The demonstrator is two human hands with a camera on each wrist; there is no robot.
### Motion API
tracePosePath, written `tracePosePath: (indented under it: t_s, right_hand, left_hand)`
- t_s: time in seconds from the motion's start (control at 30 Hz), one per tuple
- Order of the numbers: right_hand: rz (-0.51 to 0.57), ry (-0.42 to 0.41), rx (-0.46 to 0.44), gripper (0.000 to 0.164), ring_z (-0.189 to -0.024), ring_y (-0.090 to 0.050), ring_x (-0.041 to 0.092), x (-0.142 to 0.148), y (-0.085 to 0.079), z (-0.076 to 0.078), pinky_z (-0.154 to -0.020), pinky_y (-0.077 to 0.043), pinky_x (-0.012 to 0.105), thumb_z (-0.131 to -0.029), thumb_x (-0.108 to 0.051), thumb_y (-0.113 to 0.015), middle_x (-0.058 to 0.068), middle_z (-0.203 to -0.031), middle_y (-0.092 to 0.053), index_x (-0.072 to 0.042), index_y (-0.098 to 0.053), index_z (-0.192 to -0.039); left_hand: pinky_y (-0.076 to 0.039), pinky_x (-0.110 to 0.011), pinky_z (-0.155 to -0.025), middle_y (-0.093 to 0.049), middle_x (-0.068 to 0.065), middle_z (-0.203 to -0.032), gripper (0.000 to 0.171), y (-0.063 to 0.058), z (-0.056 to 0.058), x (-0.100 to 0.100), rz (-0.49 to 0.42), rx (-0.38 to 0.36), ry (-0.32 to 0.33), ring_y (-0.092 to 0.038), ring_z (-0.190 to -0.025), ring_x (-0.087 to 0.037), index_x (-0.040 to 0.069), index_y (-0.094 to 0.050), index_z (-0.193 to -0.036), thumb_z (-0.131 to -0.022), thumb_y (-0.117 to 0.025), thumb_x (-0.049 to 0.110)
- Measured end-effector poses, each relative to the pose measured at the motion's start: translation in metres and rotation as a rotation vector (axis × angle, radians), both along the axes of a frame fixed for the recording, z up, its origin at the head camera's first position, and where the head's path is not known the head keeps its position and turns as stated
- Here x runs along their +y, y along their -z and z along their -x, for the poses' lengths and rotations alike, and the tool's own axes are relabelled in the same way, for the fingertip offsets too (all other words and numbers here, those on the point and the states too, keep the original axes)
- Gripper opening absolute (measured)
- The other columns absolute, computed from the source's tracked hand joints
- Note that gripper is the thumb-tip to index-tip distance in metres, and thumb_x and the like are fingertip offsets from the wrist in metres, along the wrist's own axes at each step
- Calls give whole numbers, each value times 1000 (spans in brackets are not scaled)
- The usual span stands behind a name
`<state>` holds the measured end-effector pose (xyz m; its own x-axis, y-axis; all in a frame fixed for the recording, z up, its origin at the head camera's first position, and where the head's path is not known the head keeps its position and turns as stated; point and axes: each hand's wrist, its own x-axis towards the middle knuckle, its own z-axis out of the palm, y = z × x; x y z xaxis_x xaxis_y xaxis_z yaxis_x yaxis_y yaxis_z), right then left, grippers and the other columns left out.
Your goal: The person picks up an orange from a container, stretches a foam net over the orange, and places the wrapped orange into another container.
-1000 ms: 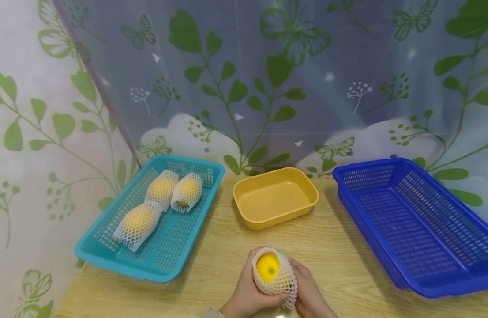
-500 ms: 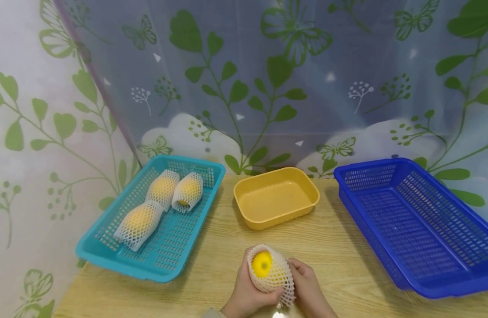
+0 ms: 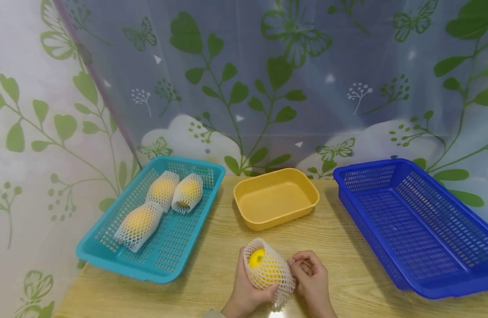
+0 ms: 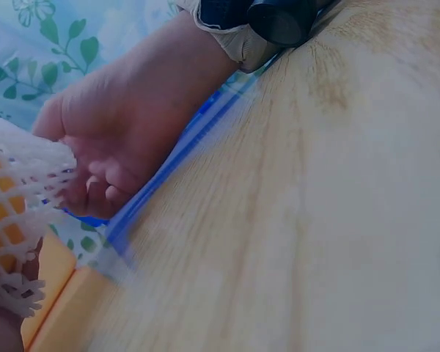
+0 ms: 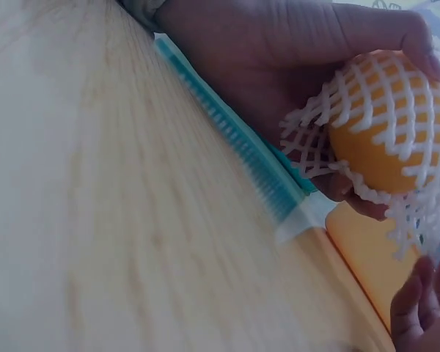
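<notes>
In the head view my left hand (image 3: 247,287) holds a yellow fruit (image 3: 256,258) wrapped in a white foam net (image 3: 276,271), thumb across its near side. The fruit's round end with a small greenish spot shows at the net's upper opening. My right hand (image 3: 312,277) pinches the net's right edge with curled fingers. The right wrist view shows a wide bare patch of the fruit (image 5: 367,158) below the net mesh (image 5: 403,103), with the left thumb on top. In the left wrist view the right hand (image 4: 110,139) meets the net's edge (image 4: 55,165).
A teal basket (image 3: 170,265) at left holds three yellow fruits (image 3: 138,223) in foam nets. A yellow tray (image 3: 275,218) stands at the back middle, and a blue basket (image 3: 403,229) at right. All stand on a wood-grain table (image 3: 212,251) before a leaf-patterned curtain (image 3: 244,66).
The wrapped fruit has tilted and shifted slightly up and left in the left hand. The right hand has moved slightly right, drawing the net's edge outward; less of the fruit's end shows.
</notes>
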<state>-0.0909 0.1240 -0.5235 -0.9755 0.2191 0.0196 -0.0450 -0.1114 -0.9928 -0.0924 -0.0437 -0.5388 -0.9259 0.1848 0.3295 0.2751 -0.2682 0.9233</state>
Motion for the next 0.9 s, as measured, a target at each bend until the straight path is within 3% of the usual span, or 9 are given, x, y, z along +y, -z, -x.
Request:
tracePosePath:
  t_s: [0.07, 0.17, 0.37, 0.43, 0.57, 0.73, 0.9]
  right_hand:
    - [-4, 13, 36, 16, -65, -56, 10, 0, 0, 0, -56, -49, 22, -92, -1, -67, 3, -82, -60, 9, -57, -100]
    - [0, -25, 112, 13, -76, -59, 13, 0, 0, -2, -66, -52, 25, -95, -1, -62, 5, -90, -63, 9, -59, -103]
    - [77, -312, 293, 21, -104, -59, 16, 3, 2, -4, -88, -51, 29, -96, 7, -52, 8, -113, -62, 12, -55, -116]
    - [118, -389, 336, 23, -108, -58, 16, 4, 3, -4, -90, -51, 30, -95, 8, -50, 8, -117, -60, 9, -56, -117]
    - [167, -445, 387, 27, -112, -56, 15, 5, 4, -3, -90, -50, 31, -93, 11, -51, 10, -120, -59, 2, -59, -117]
    - [177, -419, 323, 26, -111, -57, 16, 4, 4, -3, -91, -50, 29, -93, 11, -50, 9, -120, -58, 4, -58, -117]
    - [170, -375, 103, 23, -108, -58, 20, 3, -1, -5, -91, -50, 29, -98, -1, -50, 11, -119, -59, 7, -53, -119]
  left_hand:
    - [-53, -43, -92, -49, -20, -125, 85, 0, 0, 0, -9, -9, 28, -59, -109, -28, 8, -32, -138, -68, -79, -3]
    - [-54, -41, -91, -50, -20, -124, 81, 0, 0, 0, -13, 1, 62, -60, -107, -27, 7, -34, -137, -70, -78, -1]
    - [-55, -39, -88, -52, -21, -120, 75, 0, 0, 0, -44, 40, 111, -61, -104, -25, 2, -36, -136, -71, -75, -2]
    - [-54, -38, -89, -53, -20, -120, 74, -1, 0, -1, -42, 14, 110, -61, -104, -24, 2, -36, -135, -71, -75, -1]
    - [-55, -38, -88, -54, -19, -120, 72, -3, -2, -4, -28, -67, 107, -62, -103, -24, 4, -37, -134, -73, -76, 5]
    - [-55, -37, -86, -54, -18, -120, 72, -6, -3, -6, -44, -139, 131, -62, -102, -23, 6, -37, -136, -76, -76, 10]
    - [-54, -35, -88, -54, -15, -120, 67, -7, -3, -6, -47, -165, 141, -61, -102, -22, 6, -39, -137, -80, -73, 16]
